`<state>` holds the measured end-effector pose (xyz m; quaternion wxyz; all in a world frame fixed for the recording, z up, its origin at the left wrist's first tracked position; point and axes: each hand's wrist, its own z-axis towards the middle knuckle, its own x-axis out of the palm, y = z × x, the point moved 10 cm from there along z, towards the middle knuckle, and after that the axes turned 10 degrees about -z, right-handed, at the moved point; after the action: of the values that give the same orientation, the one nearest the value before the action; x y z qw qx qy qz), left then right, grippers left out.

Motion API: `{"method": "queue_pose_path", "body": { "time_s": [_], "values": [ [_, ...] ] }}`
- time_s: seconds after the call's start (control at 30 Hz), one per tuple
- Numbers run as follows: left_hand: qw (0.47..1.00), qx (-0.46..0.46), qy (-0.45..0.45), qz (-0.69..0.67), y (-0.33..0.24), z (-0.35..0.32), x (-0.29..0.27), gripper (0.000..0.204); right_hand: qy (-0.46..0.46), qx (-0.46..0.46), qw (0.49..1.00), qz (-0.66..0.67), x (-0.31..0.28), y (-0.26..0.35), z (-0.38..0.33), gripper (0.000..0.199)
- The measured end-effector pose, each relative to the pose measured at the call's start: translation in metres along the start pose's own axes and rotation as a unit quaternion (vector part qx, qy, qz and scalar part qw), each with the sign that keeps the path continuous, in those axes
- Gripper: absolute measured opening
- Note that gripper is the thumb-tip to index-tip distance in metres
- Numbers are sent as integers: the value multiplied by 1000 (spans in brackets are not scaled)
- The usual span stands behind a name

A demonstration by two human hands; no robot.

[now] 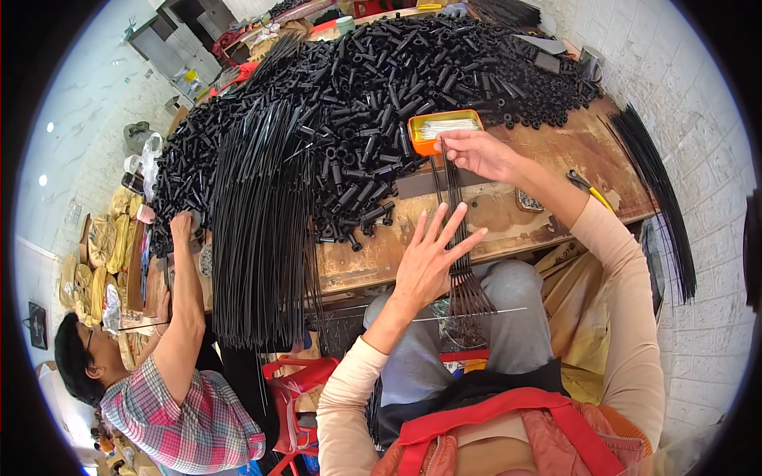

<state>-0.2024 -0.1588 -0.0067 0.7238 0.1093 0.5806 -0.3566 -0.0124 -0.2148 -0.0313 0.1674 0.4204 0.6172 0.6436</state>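
Observation:
My left hand lies with its fingers spread over a small bundle of thin black rods. The bundle runs from the table edge down over my lap, and its lower ends fan out. At the upper ends, the fingertips of my right hand are pinched together on what looks like the tip of one thin black rod. Just behind that hand stands an orange rectangular tin holding thin white sticks. Beneath the rods, a dark flat bar rests on the wooden table.
A big heap of black tubular parts covers the table's back. Long black rods overhang its front edge; more lie at the right. Yellow-handled pliers lie near a small container. A co-worker reaches into the heap at left.

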Motion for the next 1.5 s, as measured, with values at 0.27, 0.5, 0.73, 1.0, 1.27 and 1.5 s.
{"method": "queue_pose_path", "body": {
  "time_s": [0.27,0.5,0.73,1.0,1.27,1.5],
  "values": [
    [1000,12,-2,-28,-4,2,-5,72,21,34,991,129,5,-20,4,22],
    [1000,10,-8,-17,-3,1,-5,70,40,24,994,95,12,-21,4,18],
    [999,6,-11,-43,-3,2,-6,70,6,1,997,76,11,-16,6,15],
    [999,11,-6,-45,-2,3,-4,69,-4,-25,999,40,8,-13,12,14],
    [998,14,-20,-52,-3,0,-4,95,-137,9,973,-187,0,-4,-9,22],
    [1000,13,-7,-23,-2,1,1,91,-152,19,900,-408,-17,5,-6,23]
  ]
}}
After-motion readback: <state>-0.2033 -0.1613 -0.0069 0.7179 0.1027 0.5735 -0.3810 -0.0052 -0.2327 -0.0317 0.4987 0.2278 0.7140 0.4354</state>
